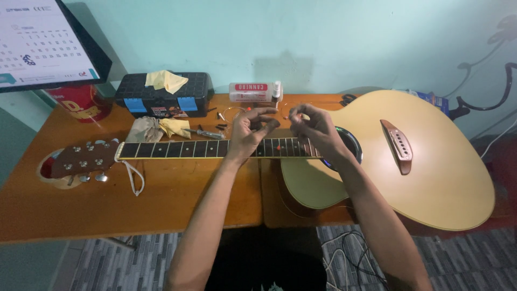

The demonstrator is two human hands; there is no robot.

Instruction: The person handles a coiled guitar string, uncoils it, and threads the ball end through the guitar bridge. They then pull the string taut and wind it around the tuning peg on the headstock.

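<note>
Overhead, head view: I see guitar (377,161) flat on table (161,205), body toward right edge, neck (177,149) running left. Guitar string (285,108), thin wire loop, held above neck near table's back edge; I judge it light, springy, easily kinked, best pinched near ends. Left hand (250,132) pinched narrow, right hand (312,126) pinched tight, both apparently on string.

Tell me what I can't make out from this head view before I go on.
- Thin wire between left hand and right hand: too fine to trace.
- Guitar soundhole: mostly covered by the right wrist.
- Small parts by the black toolbox: too small to identify.
- Red tin: top hidden by the calendar.
</note>
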